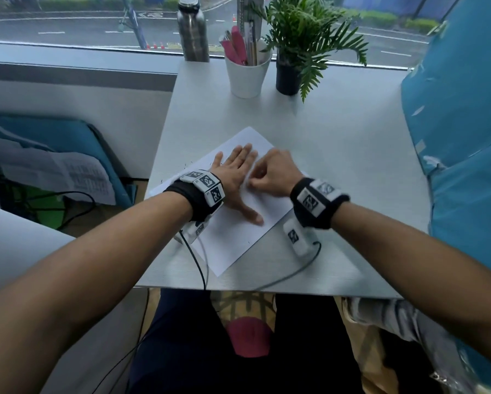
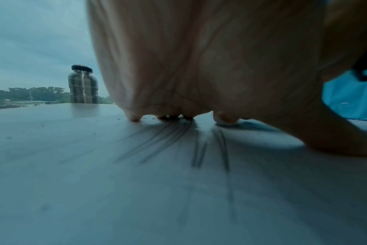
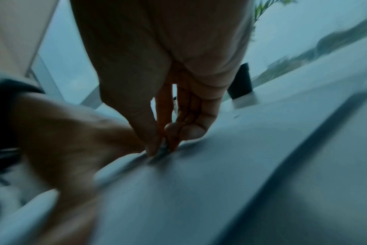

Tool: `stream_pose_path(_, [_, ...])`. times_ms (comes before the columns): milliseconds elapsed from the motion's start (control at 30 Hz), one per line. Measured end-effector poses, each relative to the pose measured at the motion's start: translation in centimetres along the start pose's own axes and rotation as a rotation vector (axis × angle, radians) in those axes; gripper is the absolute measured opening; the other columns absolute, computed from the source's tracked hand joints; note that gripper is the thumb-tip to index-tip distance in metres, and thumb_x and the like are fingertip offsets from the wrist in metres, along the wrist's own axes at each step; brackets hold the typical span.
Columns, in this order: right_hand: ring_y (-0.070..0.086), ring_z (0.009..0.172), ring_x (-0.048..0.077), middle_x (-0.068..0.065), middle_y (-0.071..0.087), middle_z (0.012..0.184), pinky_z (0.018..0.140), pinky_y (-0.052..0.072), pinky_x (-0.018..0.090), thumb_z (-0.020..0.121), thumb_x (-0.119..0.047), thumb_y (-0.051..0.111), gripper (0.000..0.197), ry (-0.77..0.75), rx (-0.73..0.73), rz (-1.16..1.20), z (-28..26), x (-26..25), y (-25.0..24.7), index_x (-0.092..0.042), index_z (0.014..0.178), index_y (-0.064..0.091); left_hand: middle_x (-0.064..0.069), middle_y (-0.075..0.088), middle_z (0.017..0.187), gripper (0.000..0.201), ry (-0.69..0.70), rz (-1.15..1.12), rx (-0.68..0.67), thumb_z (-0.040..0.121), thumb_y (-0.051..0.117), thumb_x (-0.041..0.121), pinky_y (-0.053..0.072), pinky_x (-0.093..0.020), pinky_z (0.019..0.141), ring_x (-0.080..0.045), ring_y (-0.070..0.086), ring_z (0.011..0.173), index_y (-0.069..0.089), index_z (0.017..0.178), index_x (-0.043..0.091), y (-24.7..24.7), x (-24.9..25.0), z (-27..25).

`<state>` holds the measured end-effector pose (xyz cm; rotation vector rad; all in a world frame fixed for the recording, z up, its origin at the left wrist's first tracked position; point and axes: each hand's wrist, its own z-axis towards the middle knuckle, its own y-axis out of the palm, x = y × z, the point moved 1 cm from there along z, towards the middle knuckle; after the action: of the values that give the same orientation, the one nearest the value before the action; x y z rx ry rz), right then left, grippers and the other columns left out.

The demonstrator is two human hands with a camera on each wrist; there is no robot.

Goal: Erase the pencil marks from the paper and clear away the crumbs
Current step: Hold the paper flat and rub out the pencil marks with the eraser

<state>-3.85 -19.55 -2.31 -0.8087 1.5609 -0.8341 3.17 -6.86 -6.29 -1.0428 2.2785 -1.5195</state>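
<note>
A white sheet of paper (image 1: 233, 240) lies askew on the grey table (image 1: 338, 137). My left hand (image 1: 240, 166) presses flat on it with straight, spread fingers. Right beside it my right hand (image 1: 251, 182) is curled and pinches a small pale eraser (image 3: 163, 148) against the sheet; the eraser is hidden in the head view. Grey pencil marks (image 2: 170, 139) streak the paper under my left palm. Dark crumbs (image 2: 151, 118) lie by my left fingertips, and a few specks (image 1: 186, 166) dot the table at the paper's left edge.
At the back of the table stand a steel bottle (image 1: 192, 29), a white cup of pens (image 1: 247, 72) and a potted plant (image 1: 292, 72). A blue bag (image 1: 466, 137) borders the right side. Cables (image 1: 199, 265) trail over the front edge.
</note>
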Motion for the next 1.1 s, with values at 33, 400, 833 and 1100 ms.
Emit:
stream_pose_path(33, [0.069, 0.065, 0.017, 0.006, 0.074, 0.07, 0.069, 0.055, 0.025, 0.07, -0.018, 0.072, 0.012, 0.045, 0.05, 0.004, 1.4, 0.8, -0.9, -0.01, 0.074, 0.079, 0.002, -0.031, 0.16, 0.165, 0.002, -0.007, 0.007, 0.036, 0.064, 0.094, -0.012, -0.051, 0.119, -0.017, -0.027, 0.147, -0.024, 0.153, 0.018, -0.1, -0.1, 0.0])
stream_pose_path(400, [0.068, 0.064, 0.016, 0.005, 0.073, 0.068, 0.068, 0.055, 0.024, 0.07, -0.019, 0.073, 0.01, 0.023, 0.002, -0.004, 0.1, 0.1, -0.2, -0.011, 0.072, 0.078, 0.002, -0.031, 0.16, 0.167, 0.002, -0.017, 0.025, 0.033, 0.063, 0.097, -0.015, -0.049, 0.117, -0.017, -0.027, 0.147, -0.023, 0.154, 0.019, 0.2, -0.3, 0.3])
stream_pose_path(833, [0.07, 0.069, 0.018, 0.005, 0.075, 0.074, 0.068, 0.051, 0.021, 0.073, -0.019, 0.072, 0.012, 0.062, 0.034, -0.003, 1.1, 0.2, -0.3, -0.011, 0.077, 0.079, 0.002, -0.031, 0.16, 0.166, -0.007, -0.01, 0.024, 0.034, 0.064, 0.096, -0.014, -0.05, 0.119, -0.017, -0.028, 0.147, -0.023, 0.154, 0.019, 0.0, -0.3, 0.4])
stream_pose_path(1100, [0.055, 0.057, 0.015, 0.008, 0.071, 0.069, 0.057, 0.046, 0.02, 0.073, -0.013, 0.067, 0.011, -0.002, -0.023, 0.033, -1.5, -1.8, 1.8, -0.006, 0.074, 0.075, 0.0, -0.03, 0.16, 0.161, -0.022, 0.018, 0.027, 0.042, 0.069, 0.089, -0.014, -0.05, 0.116, -0.019, -0.026, 0.147, -0.021, 0.154, 0.017, 0.1, -0.1, 0.6])
